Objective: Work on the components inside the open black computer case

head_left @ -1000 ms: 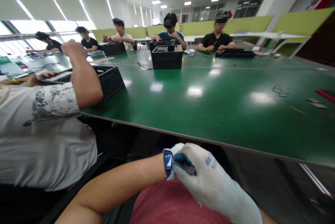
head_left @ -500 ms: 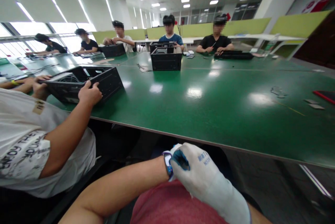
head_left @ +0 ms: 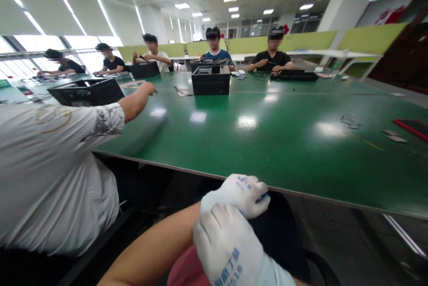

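Both of my hands wear white knit gloves with blue printing on the back. My left hand point(head_left: 245, 194) is raised just in front of the table's near edge, its fingers curled inward and a bit of blue palm coating showing. Nothing can be seen in its grasp. My right hand point(head_left: 230, 243) lies across my left wrist, fingers closed round the cuff of the left glove point(head_left: 207, 203). Its fingertips are partly hidden underneath. Bare forearm shows below that cuff.
The green table point(head_left: 214, 143) spans the view ahead. A black computer case point(head_left: 211, 83) stands near its middle, another case point(head_left: 90, 92) at left beside a co-worker's outstretched arm point(head_left: 135, 103). Grey pieces point(head_left: 394, 136) and a red-edged black item point(head_left: 413, 128) lie at right.
My left hand has come into view past my right hand, and the wristwatch no longer shows. The co-worker at left has let go of the case and stretched an arm across the table.
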Motion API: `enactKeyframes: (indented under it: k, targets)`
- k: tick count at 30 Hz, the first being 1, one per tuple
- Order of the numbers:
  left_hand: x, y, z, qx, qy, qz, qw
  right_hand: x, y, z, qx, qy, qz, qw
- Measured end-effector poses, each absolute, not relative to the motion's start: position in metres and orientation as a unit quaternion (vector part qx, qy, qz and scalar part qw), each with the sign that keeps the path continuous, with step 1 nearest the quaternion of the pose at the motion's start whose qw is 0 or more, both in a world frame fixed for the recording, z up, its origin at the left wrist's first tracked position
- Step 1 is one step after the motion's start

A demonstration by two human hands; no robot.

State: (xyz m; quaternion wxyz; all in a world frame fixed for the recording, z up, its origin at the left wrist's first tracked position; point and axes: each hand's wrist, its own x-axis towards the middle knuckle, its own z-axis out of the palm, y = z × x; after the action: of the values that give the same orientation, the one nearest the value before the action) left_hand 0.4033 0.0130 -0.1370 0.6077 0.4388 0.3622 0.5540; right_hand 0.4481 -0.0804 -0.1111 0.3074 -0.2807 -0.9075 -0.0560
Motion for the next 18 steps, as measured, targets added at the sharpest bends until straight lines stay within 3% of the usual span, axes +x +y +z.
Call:
enactKeyframes:
  k: [2, 4, 11, 18]
  targets:
    - [0.401, 0.019, -0.110, 0.614, 0.360, 0.507, 0.487, 0.452, -0.082, -0.106, -0.248, -0.896, -0.089, 0.357]
    - [0.397, 0.025, -0.087, 0.613, 0.370, 0.538, 0.444, 0.461, -0.080, -0.098, -0.247, -0.871, -0.113, 0.410]
    - [0.382, 0.051, -0.064, 0.216, 0.246, 0.650, 0.686, 0.485, -0.056, -0.094, -0.357, -0.831, -0.103, 0.415]
    - [0.371, 0.070, -0.074, 0.062, 0.222, 0.696, 0.680, 0.471, -0.032, -0.133, -0.366, -0.777, -0.162, 0.486]
